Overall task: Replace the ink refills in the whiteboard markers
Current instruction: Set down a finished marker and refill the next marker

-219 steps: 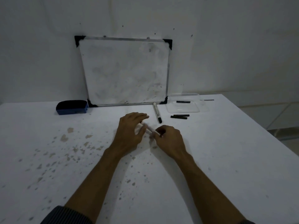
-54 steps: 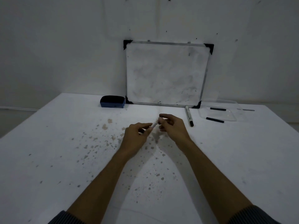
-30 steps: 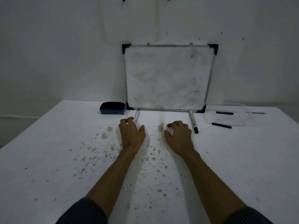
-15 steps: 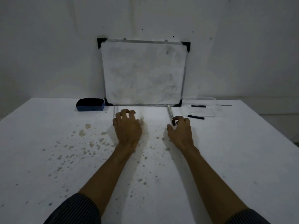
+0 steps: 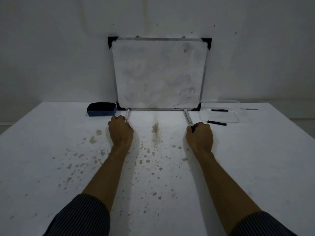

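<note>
Two forearms in striped sleeves [image 5: 80,217] reach forward over the stained white worktop [image 5: 51,167], toward the whiteboard [image 5: 158,74] that leans against the wall at the far edge. The left hand [image 5: 120,132] lies knuckles up below the whiteboard's lower left corner, its grip curled closed over the near end of the left marker [image 5: 127,113]. That marker's white barrel runs from the fingers up to the board's bottom frame, its far end just at the frame. The right hand [image 5: 199,136] lies below the whiteboard's lower right corner, its grip closed around the dark near end of the right marker [image 5: 188,118]. This marker also lies on the worktop, its white barrel slanting away toward the board's bottom frame and ending just beside the black corner piece. Between the two hands, below the middle of the board, a brownish smear and many small spots mark the worktop. Right of the whiteboard sits a clear tray [image 5: 233,116]. One black refill [image 5: 216,123] lies across the tray's near edge, near the right hand, and a second black refill [image 5: 219,110] lies farther back in the tray. Left of the whiteboard, just beside its lower left corner, rests a dark blue eraser [image 5: 102,109].
</note>
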{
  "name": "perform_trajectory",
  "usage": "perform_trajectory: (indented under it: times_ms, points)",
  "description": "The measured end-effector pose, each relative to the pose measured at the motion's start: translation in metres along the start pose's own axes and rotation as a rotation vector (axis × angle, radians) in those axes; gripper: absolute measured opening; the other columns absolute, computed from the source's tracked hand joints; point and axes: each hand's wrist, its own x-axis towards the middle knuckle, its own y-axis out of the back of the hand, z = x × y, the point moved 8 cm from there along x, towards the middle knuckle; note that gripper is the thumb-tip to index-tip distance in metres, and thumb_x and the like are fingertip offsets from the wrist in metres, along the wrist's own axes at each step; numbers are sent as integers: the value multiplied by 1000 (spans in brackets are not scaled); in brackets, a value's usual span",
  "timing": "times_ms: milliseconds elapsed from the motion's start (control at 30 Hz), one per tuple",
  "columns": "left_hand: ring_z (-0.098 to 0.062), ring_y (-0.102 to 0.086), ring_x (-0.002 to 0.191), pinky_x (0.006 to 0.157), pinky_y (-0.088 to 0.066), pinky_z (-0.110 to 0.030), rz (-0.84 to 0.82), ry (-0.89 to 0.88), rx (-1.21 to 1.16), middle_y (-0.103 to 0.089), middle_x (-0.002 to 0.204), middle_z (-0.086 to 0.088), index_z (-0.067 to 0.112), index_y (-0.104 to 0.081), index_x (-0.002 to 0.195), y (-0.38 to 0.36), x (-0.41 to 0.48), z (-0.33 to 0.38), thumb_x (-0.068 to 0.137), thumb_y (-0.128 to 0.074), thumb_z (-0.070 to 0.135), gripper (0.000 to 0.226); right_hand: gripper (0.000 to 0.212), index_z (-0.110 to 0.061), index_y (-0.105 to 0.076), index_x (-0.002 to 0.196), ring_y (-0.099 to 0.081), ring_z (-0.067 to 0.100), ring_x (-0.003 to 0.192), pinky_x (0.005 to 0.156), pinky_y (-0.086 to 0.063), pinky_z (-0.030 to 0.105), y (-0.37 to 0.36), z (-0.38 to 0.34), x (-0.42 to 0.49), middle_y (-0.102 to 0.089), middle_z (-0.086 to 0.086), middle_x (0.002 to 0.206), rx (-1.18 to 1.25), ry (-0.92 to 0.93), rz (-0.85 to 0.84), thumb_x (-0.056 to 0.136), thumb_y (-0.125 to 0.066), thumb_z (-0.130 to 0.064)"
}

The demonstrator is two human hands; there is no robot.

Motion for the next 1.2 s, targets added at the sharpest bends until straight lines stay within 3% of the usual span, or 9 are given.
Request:
perform_trajectory:
  times_ms: [167,267,333,433,633,767,933,1067,1200]
  points:
    - [-40,-52,121,102,-44,-49,32,-132,33,-61,129,-23,1,-63,128,12,-30,21,95,-71,21,39,26,-6,-74,103,-70,29,92,75,-53,30,8,-1,-7,-73,12,101,79,-43,-9,95,-66,-30]
    - [-26,-60,111,96,-52,-37,-134,-227,-290,-64,124,-11,7,-66,128,6,-62,51,99,-68,27,35,25,-11,-74,110,-72,24,94,80,-53,28,22,-13,-32,-77,5,103,279,-87,-12,95,-67,-30]
    - [-16,-64,109,90,-53,-25,-365,-128,-500,-66,126,-3,13,-65,135,-8,-82,68,105,-58,37,39,25,-15,-74,112,-71,20,93,85,-57,32,28,-25,-57,-77,0,102,415,-88,-23,94,-69,-32]
    - [-17,-70,115,100,-55,-30,-648,27,-818,-73,127,-1,16,-64,137,-26,-107,94,110,-41,43,44,27,-19,-73,115,-69,11,91,83,-55,27,25,-38,-89,-75,-4,103,523,-94,-113,94,-70,-35]
    - [-22,-73,85,78,-62,-37,-743,217,-1173,-73,85,-3,11,-70,128,-31,-117,111,105,-59,32,33,33,-22,-75,109,-65,-4,77,66,-47,12,31,-38,-103,-71,-14,88,461,-3,-313,89,-71,-48]
    - [-15,-59,74,69,-45,-30,-679,41,-960,-65,80,-2,21,-74,124,-20,-108,102,108,-52,28,28,38,-21,-68,110,-68,1,79,61,-46,14,51,-34,-79,-76,-4,93,483,27,-265,95,-59,-54]
    - [2,-57,72,67,-47,-14,-502,-317,-549,-67,91,9,25,-66,133,3,-122,88,109,-49,29,30,31,-21,-67,105,-62,-1,65,62,-46,16,47,-43,-61,-73,-6,82,621,128,-207,102,-51,-48]
    - [-14,-58,80,76,-52,-31,-343,-692,-185,-69,96,1,23,-61,140,3,-132,97,108,-42,41,41,40,-17,-69,90,-58,3,56,53,-43,11,29,-35,-65,-67,-4,72,506,215,-205,104,-46,-47]
    - [-18,-52,78,73,-47,-41,-225,-840,-82,-65,90,-4,20,-66,131,1,-131,103,106,-48,34,34,46,-14,-68,81,-59,10,59,57,-42,12,21,-36,-66,-63,-4,65,317,324,-169,104,-45,-47]
